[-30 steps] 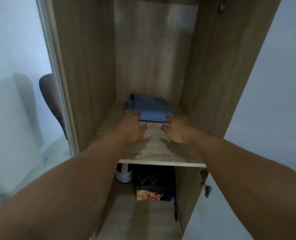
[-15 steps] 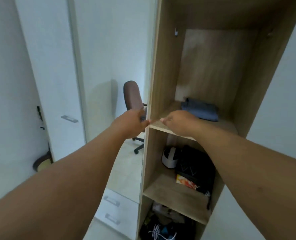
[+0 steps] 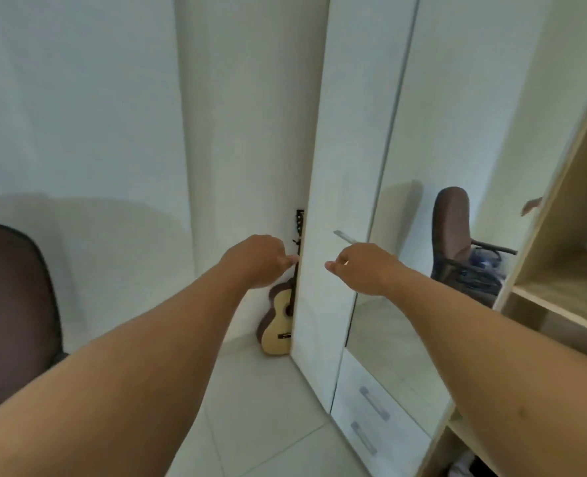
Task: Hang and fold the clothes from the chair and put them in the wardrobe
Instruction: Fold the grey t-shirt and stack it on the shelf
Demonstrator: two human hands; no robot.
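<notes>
Wardrobe shelf bare; left hand, right hand empty.

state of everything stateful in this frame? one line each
left hand: empty, fingers loosely curled
right hand: empty, fingers loosely curled
wardrobe: open, wooden shelves exposed
white door: closed
mirror door: closed, reflects the chair
two drawers: shut
guitar: upright in the corner, leaning against the wall
chair: upright at left, seat out of view
</notes>
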